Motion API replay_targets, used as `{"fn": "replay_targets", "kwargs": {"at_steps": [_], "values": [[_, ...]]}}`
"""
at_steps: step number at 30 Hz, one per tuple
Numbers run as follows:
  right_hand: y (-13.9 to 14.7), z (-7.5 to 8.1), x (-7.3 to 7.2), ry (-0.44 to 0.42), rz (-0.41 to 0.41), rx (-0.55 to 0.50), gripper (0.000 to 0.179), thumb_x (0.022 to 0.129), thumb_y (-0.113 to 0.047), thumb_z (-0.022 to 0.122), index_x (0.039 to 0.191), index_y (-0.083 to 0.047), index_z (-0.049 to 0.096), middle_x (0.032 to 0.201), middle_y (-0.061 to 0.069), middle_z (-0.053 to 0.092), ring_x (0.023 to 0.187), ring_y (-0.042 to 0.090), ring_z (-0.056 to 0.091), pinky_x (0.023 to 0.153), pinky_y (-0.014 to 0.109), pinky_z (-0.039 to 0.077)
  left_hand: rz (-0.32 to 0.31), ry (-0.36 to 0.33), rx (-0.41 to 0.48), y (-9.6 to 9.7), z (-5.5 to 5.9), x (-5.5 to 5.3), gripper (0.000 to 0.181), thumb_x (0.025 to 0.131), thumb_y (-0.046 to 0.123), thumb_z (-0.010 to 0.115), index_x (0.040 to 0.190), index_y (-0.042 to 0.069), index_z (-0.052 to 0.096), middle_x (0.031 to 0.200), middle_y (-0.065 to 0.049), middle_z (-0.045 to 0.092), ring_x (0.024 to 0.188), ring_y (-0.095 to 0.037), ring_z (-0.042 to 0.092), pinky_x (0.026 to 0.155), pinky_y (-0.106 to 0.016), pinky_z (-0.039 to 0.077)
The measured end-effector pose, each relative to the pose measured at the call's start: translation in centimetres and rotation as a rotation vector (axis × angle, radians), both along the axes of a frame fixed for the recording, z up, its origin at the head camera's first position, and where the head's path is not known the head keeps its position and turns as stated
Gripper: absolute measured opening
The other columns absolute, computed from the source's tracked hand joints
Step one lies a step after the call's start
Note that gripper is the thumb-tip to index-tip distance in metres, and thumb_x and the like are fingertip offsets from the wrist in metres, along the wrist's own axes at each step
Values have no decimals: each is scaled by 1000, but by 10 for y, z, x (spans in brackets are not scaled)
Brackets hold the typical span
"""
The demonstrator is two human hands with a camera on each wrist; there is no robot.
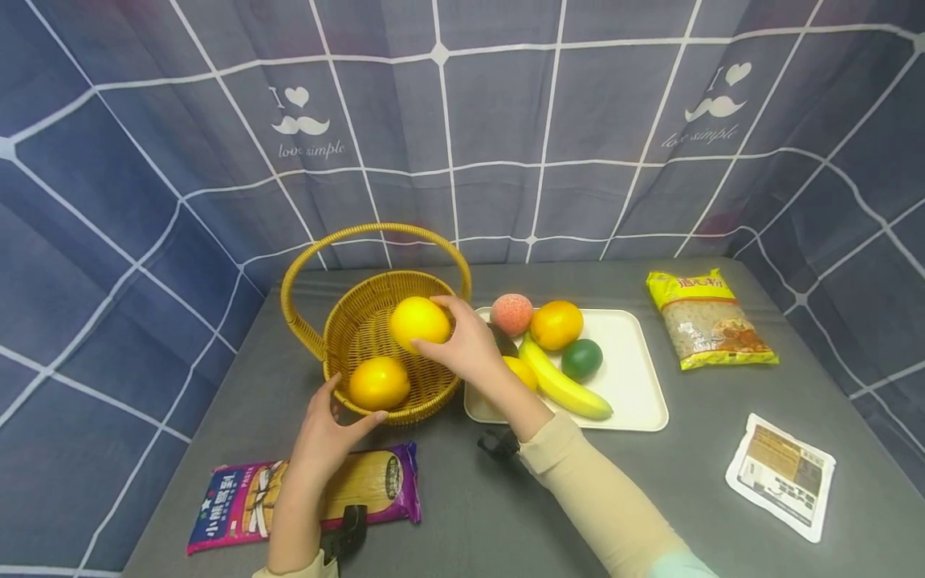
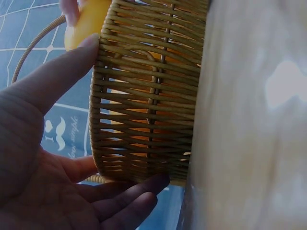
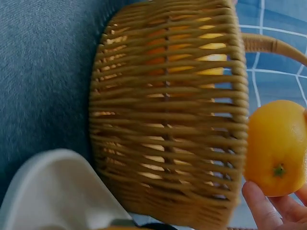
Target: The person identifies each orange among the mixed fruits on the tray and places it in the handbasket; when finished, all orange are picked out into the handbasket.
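My right hand point(image 1: 470, 337) pinches a yellow-orange orange point(image 1: 419, 323) between thumb and fingers, above the open wicker basket point(image 1: 347, 321). In the right wrist view, this orange point(image 3: 276, 148) shows a small green stem mark beside the basket's rim. A second orange point(image 1: 379, 383) lies inside the basket at its near side. My left hand point(image 1: 323, 437) holds the basket at its near left edge. The left wrist view shows the thumb on the rim and the fingers along the woven wall point(image 2: 144, 105).
Right of the basket, a white tray point(image 1: 632, 385) bears a banana point(image 1: 567, 389), a peach point(image 1: 512, 314), a dark green fruit point(image 1: 581, 360) and orange fruits. A pasta pack point(image 1: 368, 486) lies in front; a yellow bag point(image 1: 711, 321) and a white packet point(image 1: 783, 478) lie far right.
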State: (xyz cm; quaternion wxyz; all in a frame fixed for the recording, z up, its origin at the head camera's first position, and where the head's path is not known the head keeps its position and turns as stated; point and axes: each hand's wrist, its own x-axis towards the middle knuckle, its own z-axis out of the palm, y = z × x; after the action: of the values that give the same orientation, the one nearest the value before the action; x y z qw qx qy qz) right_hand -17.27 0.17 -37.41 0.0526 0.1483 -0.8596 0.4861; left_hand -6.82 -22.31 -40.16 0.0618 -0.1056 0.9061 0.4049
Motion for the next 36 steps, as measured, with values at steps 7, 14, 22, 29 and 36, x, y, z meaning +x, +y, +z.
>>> {"fn": "replay_targets", "kwargs": {"at_steps": [7, 14, 22, 29, 36], "values": [[-17, -10, -10, -7, 29, 35, 70, 75, -39, 80, 133, -13, 53, 128, 4, 58, 111, 23, 56, 90, 42, 49, -2, 3, -1, -1, -1, 0, 111, 77, 58, 73, 154, 7, 11, 153, -28, 17, 132, -47, 34, 105, -58, 33], [-32, -20, -18, -60, 44, 31, 68, 76, -37, 80, 133, -10, 53, 130, 6, 57, 112, 23, 56, 91, 40, 48, 2, -7, 1, 0, -1, 1, 107, 80, 54, 72, 155, 9, 10, 153, -27, 17, 132, -47, 34, 104, -59, 34], [-40, -23, -27, -124, 46, 80, 69, 78, -38, 79, 134, -10, 52, 129, 6, 57, 111, 24, 56, 91, 40, 49, 6, -8, 8, 1, 1, 1, 108, 80, 54, 73, 155, 9, 9, 154, -27, 15, 133, -47, 32, 105, -58, 33], [-45, -27, -35, -146, 48, 130, 67, 79, -38, 78, 134, -9, 52, 127, 7, 57, 110, 24, 56, 91, 39, 48, 7, 0, 9, 1, 0, 0, 108, 80, 53, 73, 155, 8, 10, 154, -27, 16, 133, -47, 33, 105, -58, 33], [-50, -30, -38, -176, 49, 139, 70, 79, -40, 78, 136, -11, 51, 130, 6, 57, 112, 24, 56, 93, 41, 48, 4, 6, 4, 1, -1, 0, 108, 80, 53, 73, 155, 8, 10, 154, -26, 17, 133, -47, 33, 105, -57, 33]]}}
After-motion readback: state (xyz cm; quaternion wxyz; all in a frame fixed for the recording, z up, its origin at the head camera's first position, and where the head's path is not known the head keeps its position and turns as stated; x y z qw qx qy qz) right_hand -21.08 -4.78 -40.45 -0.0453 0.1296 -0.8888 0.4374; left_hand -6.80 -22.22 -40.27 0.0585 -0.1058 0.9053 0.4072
